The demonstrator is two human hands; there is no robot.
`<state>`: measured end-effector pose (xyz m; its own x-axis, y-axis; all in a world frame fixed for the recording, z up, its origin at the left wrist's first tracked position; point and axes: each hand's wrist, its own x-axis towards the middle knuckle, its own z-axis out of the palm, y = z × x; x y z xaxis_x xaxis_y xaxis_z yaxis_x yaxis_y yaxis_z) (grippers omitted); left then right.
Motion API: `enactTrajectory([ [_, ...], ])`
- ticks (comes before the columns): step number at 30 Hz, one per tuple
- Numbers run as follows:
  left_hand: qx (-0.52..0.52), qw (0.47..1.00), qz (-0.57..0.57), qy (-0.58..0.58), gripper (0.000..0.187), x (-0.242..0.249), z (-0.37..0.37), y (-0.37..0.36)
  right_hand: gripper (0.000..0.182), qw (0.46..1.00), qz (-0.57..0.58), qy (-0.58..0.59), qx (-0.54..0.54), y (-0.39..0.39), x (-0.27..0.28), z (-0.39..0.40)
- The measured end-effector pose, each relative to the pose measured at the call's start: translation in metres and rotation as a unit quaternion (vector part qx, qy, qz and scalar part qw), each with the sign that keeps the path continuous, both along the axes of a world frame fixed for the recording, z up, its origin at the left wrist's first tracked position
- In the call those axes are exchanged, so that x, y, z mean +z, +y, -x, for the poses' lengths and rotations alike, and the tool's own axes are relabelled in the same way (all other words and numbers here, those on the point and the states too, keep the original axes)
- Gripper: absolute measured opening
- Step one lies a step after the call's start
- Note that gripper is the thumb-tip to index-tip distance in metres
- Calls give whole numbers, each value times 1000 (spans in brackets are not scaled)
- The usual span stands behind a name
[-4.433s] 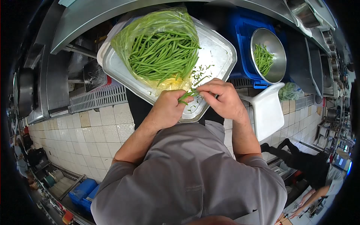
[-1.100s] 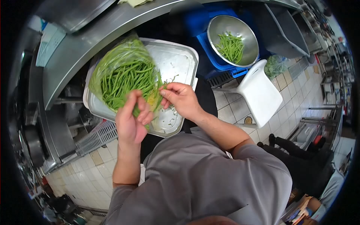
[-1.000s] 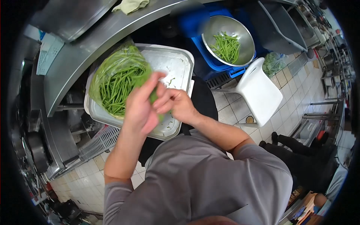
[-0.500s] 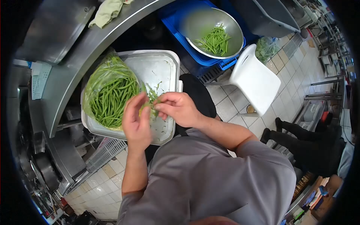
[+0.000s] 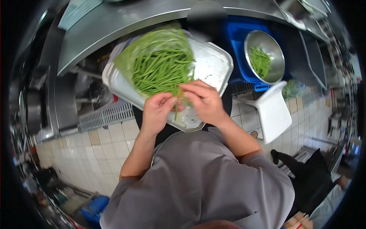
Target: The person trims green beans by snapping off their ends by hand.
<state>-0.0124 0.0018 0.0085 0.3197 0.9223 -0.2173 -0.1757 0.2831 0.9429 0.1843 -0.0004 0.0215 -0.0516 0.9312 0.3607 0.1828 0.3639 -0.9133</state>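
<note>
In the head view, my left hand (image 5: 157, 110) is closed in a pinch on a green bean (image 5: 175, 113), whose end hangs below the fingertips. Close beside it, my right hand (image 5: 207, 102) pinches at the bean's upper end, which looks yellowish and blurred. Both hands are over the near side of a metal tray (image 5: 213, 63). Just beyond them, a heap of green beans (image 5: 158, 72) fills an opened clear plastic bag (image 5: 152, 42) lying on the tray. Small trimmed bits lie on the tray's surface.
At the right, a steel bowl (image 5: 276, 57) with some green beans rests on a blue bin (image 5: 238, 38). A white chair (image 5: 272, 114) stands near it. A steel counter edge (image 5: 152, 21) curves along the far side. Another person in dark trousers (image 5: 310, 175) is at the lower right.
The head view has turned, so tray and bowl appear shifted right. My left hand, blurred with fingers spread before, has closed in a pinch beside my right hand.
</note>
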Motion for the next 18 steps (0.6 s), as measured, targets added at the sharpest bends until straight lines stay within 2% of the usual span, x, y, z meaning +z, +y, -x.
enactTrajectory([
  [3,27,994,57,-88,15,-8,9,2,22,972,192,133,15,-14,-8,0],
  [4,29,991,70,-112,15,-9,11,3,22,966,216,140,38,-18,-5,0],
  [6,26,994,53,-87,14,-9,13,2,22,950,262,153,76,-22,4,2],
  [13,22,996,11,-88,17,-9,6,3,16,934,320,112,111,-22,-3,14],
  [18,10,998,3,-58,13,-2,-1,6,15,945,286,110,118,-14,-6,10],
])
